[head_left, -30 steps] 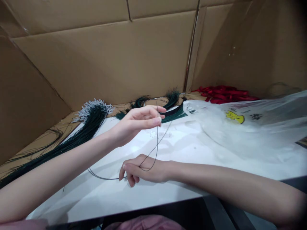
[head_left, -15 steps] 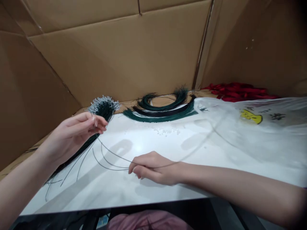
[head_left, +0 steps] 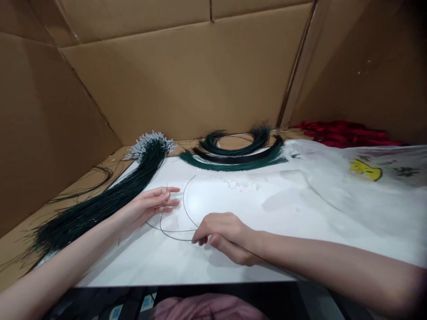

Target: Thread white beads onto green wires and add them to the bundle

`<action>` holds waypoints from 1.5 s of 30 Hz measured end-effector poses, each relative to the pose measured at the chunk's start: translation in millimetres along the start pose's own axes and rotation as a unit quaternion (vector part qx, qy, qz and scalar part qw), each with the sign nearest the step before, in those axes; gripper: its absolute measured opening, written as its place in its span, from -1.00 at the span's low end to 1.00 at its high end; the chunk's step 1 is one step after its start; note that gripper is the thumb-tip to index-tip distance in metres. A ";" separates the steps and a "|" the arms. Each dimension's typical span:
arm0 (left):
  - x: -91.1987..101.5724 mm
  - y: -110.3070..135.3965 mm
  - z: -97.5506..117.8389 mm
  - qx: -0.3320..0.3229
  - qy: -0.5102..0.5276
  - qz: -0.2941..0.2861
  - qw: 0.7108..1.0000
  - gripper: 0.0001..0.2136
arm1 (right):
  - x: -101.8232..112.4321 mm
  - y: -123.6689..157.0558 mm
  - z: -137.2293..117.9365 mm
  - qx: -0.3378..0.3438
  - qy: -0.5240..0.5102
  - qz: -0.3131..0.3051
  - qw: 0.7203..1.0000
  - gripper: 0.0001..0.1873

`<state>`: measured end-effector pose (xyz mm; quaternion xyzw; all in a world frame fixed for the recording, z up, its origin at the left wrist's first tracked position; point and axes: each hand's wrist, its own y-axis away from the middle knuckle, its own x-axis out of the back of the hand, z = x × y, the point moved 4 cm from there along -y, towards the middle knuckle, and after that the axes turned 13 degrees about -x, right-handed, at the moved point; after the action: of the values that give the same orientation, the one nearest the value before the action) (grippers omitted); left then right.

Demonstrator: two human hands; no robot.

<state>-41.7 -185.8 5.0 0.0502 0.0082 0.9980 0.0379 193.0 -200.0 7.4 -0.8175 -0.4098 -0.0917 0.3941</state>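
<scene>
Several thin dark wires curve across the white tabletop from my right hand, whose fingers are closed on them. One strand arcs upward beside the fingertips, others loop leftward. My left hand hovers to the left of these loops, its fingers stretched out and apart. A strand passes by its fingertips; whether it touches them I cannot tell. Behind the left forearm lies a thick bundle of dark green wires with small pale tips at the far end.
Curved bundles of green and black wire lie at the back of the white table. Small white beads are scattered before them. To the right rests a clear plastic bag, with red ribbon-like material behind. Cardboard walls surround the table.
My left hand has moved down and right from the pale-tipped bundle, and its fingers have spread. My right hand stays closed on the wires, with the loose ends rearranged. The view has shifted slightly left.
</scene>
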 end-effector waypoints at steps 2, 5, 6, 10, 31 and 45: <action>-9.2 -7.8 -1.7 -0.003 0.039 -0.026 0.999 -0.75 | -1.2 0.1 -1.8 0.021 -0.005 0.008 1.000 -0.57; -21.4 -17.3 -1.4 -0.017 0.090 -0.054 0.994 -0.77 | -3.3 0.0 -3.3 0.030 -0.011 0.006 0.999 -0.58; -24.2 -20.2 -0.6 -0.023 0.099 -0.057 0.993 -0.78 | -3.7 -0.2 -3.6 0.031 -0.011 0.004 0.999 -0.59; -23.1 -31.3 15.5 -0.097 0.099 -0.022 0.990 -0.82 | -2.5 -1.9 -4.0 0.043 0.004 0.003 0.999 -0.71; -84.6 2.9 11.3 -0.150 0.066 -0.304 0.938 -0.81 | 22.7 -10.9 39.2 -0.283 -0.238 0.132 0.920 -0.72; -84.4 5.5 16.6 -0.246 -0.047 -0.289 0.924 -0.81 | 26.5 -9.7 40.2 -0.299 -0.284 0.185 0.892 -0.78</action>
<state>43.3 -197.6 13.2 0.0813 -0.2250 0.9111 0.3358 196.0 -151.8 -1.5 -0.9490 -0.2986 0.1012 0.0072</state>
